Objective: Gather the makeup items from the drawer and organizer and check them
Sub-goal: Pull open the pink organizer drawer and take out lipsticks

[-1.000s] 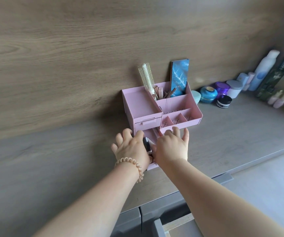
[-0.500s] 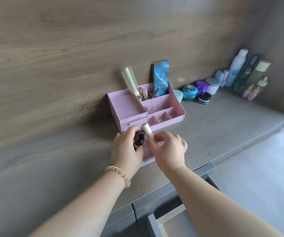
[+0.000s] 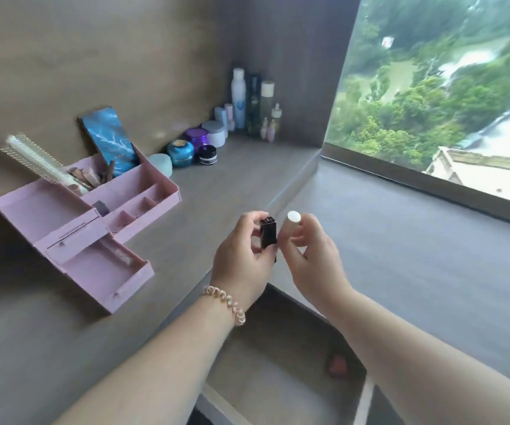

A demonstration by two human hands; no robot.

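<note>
- I see the left hand (image 3: 239, 265) pinching a black lipstick tube (image 3: 268, 238) upright over the counter (image 3: 247, 179) edge.
- The right hand (image 3: 318, 262) pinches a cream tube (image 3: 291, 224) just beside it.
- Pink organizer (image 3: 150, 214) at left, drawer (image 3: 94, 265) open.

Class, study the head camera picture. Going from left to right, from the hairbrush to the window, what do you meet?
hairbrush → blue case → teal jar → left hand holding a black tube → white stick held in the right hand → window
</note>
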